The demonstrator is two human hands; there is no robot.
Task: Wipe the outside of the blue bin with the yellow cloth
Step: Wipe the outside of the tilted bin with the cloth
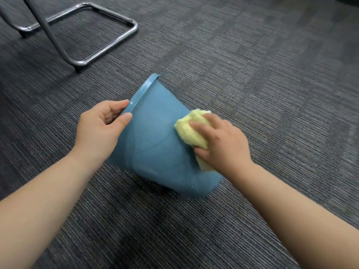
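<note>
Right hand [223, 140] fingers [196, 125] atop yellow cloth [189, 131] — pressed against blue bin [155, 136].

Two bare forearms come up from the bottom corners of the head view, each ending in a bare hand. No sleeve, cuff, glove, watch, ring or bracelet shows anywhere along them; the arms are uncovered from the frame edge to the fingertips. The left hand [101, 125] has short, plain, unpainted nails, visible on the thumb and the fingers beside it. The right hand [223, 140] shows its back and knuckles, slightly blurred, and its nails cannot be made out. Both wrists are unmarked.
</note>
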